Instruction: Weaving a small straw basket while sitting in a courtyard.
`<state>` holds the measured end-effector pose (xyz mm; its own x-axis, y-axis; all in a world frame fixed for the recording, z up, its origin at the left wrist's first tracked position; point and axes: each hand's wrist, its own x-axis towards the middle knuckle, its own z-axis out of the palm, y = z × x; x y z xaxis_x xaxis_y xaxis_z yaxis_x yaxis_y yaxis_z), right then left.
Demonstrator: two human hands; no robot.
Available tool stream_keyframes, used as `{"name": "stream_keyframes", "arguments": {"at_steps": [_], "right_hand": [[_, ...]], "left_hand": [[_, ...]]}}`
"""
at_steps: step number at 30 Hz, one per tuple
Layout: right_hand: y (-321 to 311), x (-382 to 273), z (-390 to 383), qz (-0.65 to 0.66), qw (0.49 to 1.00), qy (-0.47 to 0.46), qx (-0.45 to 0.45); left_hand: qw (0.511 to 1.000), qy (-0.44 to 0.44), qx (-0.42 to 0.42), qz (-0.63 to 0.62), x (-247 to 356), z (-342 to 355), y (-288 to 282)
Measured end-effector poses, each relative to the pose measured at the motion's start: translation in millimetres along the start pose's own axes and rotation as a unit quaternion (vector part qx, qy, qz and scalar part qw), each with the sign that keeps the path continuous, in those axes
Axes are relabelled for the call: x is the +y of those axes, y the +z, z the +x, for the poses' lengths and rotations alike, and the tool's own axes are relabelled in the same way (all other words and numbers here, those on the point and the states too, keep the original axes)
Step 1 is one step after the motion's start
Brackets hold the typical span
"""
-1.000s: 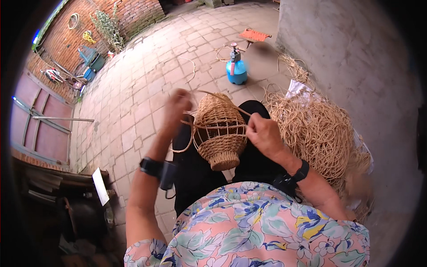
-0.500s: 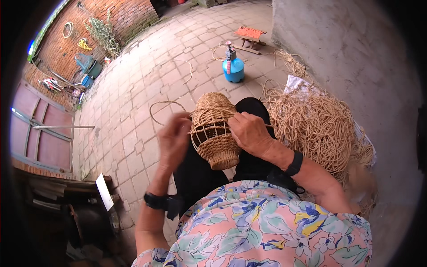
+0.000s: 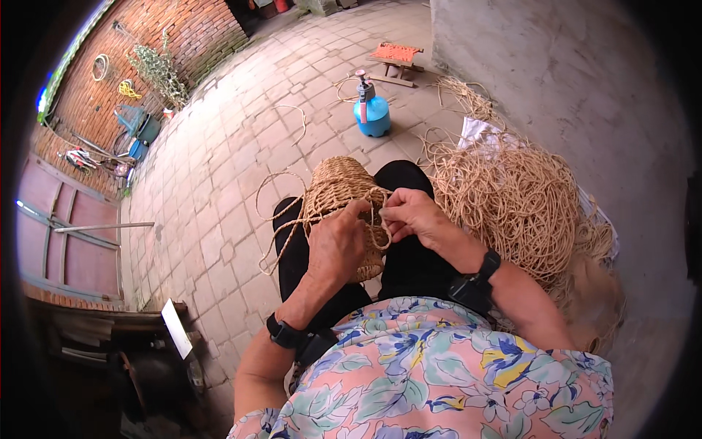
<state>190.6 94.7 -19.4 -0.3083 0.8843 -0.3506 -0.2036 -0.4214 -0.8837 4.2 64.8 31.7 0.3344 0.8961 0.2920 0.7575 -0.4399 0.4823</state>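
Note:
A woven straw basket [image 3: 329,175] lies on my black-trousered lap, its open lattice middle mostly hidden behind my hands. My left hand [image 3: 335,241] is over the front of the basket with fingers bent at the cord, its fingertips partly hidden. Just right of it, my right hand [image 3: 415,218] pinches a twisted straw cord [image 3: 385,235] at the basket's right side. Loose loops of cord hang out to the left of the basket, past my knee.
A large tangled heap of straw cord [image 3: 512,212] lies on white sacking [image 3: 477,130] to my right, beside a concrete wall [image 3: 556,73]. Ahead stand a blue pump sprayer [image 3: 374,118] and a low stool [image 3: 395,53]. A brick wall and metal gate [image 3: 66,219] are on the left.
My left hand has moved right and down across the basket's front, closer to my right hand, which has shifted slightly. Cord loops now hang farther down at the left.

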Motion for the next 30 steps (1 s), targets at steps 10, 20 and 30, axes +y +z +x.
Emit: {"name": "stream_keyframes", "arguments": {"at_steps": [10, 20, 30], "right_hand": [[16.9, 19.1, 10.7, -0.287, 0.951, -0.056, 0.103], [-6.5, -2.1, -0.1, -0.251, 0.967, 0.027, 0.027], [-33.7, -1.9, -23.2, -0.481, 0.8, -0.29, 0.21]], "left_hand": [[0.983, -0.11, 0.041, -0.144, -8.3, -15.2, 13.1], [0.9, -0.249, 0.027, -0.356, -29.1, -21.3, 2.6], [0.991, -0.052, 0.104, -0.068, -53.1, 27.1, -43.6]]}}
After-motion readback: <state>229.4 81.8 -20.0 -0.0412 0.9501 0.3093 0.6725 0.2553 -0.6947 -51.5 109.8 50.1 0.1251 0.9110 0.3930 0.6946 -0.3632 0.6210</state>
